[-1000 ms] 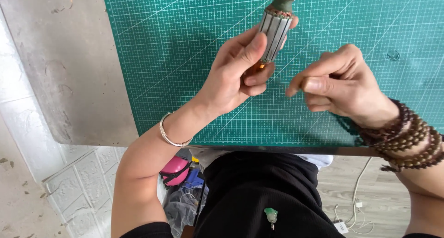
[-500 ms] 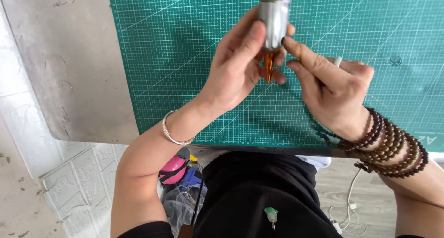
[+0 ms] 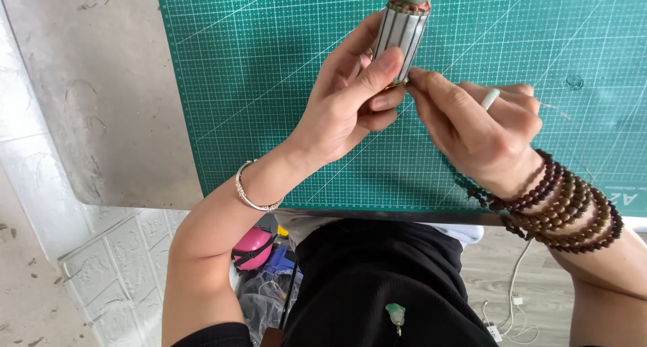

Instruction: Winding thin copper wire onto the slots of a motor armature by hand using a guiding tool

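A motor armature point(image 3: 403, 31) with a grey slotted steel core and copper windings at its top is held upright above a green cutting mat point(image 3: 269, 84). My left hand point(image 3: 350, 101) grips the core, thumb across its lower end. My right hand point(image 3: 475, 128) touches the armature's bottom end with its fingertips, which hide that end. A silver bangle sits on my left wrist, and several strands of dark wooden beads wrap my right wrist. A white ring is on a right-hand finger.
The mat lies on a grey table point(image 3: 94, 104) whose front edge runs just above my lap. Below the edge on the floor are a pink object point(image 3: 253, 246), a pile of plastic bags and a white cable point(image 3: 515, 286). A pale textured wall panel point(image 3: 121, 279) is at left.
My right hand has moved left from apart to touch the armature's lower end. The orange-brown end visible before is now covered by fingers. The view has shifted slightly closer.
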